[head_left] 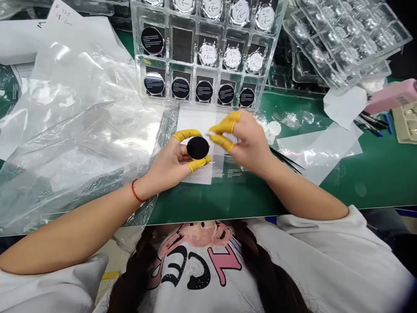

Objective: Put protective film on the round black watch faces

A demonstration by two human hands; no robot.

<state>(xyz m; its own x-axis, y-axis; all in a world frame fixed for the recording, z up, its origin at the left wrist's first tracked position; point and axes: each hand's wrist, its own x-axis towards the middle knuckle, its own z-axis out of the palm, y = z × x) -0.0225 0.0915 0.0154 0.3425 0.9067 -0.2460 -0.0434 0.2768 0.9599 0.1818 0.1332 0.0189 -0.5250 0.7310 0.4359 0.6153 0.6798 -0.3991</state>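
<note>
Yellow finger covers are on the fingertips of both hands. My left hand (177, 158) grips a round black watch face (197, 148) by its edges, above a white sheet (195, 174). Just to the right, my right hand (243, 139) has its covered thumb and finger close together near the watch's right edge; a tiny pale thing seems to be between the tips, too blurred to name. Beyond the hands stands a clear compartment tray (167, 63) of round watches, some black side up, others silver back up. One second-row compartment has no watch.
Crumpled clear plastic bags (124, 113) cover the left side. Stacked trays (345, 39) stand at the back right. Black tweezers (286, 160), clear films (321, 150), a pink bottle (392, 96) and pens (371, 123) lie on the right.
</note>
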